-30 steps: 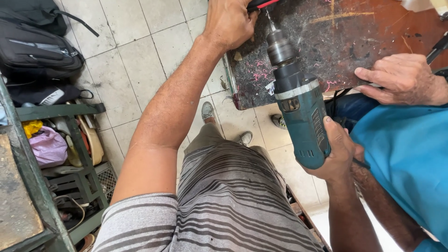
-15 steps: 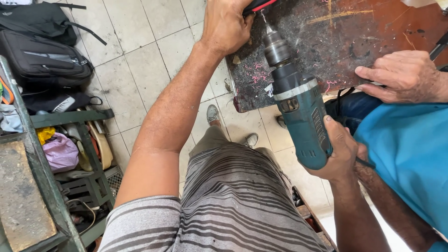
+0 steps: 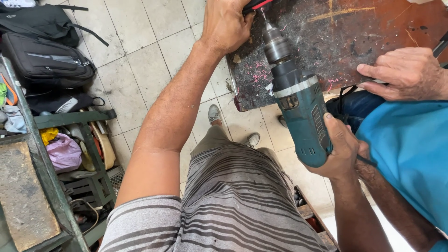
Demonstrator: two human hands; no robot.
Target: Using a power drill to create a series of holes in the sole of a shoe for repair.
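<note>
My right hand (image 3: 343,151) is wrapped tight round the teal drill (image 3: 298,116), its bit down on the scarred worktop (image 3: 354,42). My left hand (image 3: 226,23) clamps a red-and-black piece (image 3: 255,4) — the drill has crept closer since, so the hole deepens.

Red-black piece (image 3: 255,4) mostly behind left hand (image 3: 226,23)
</note>
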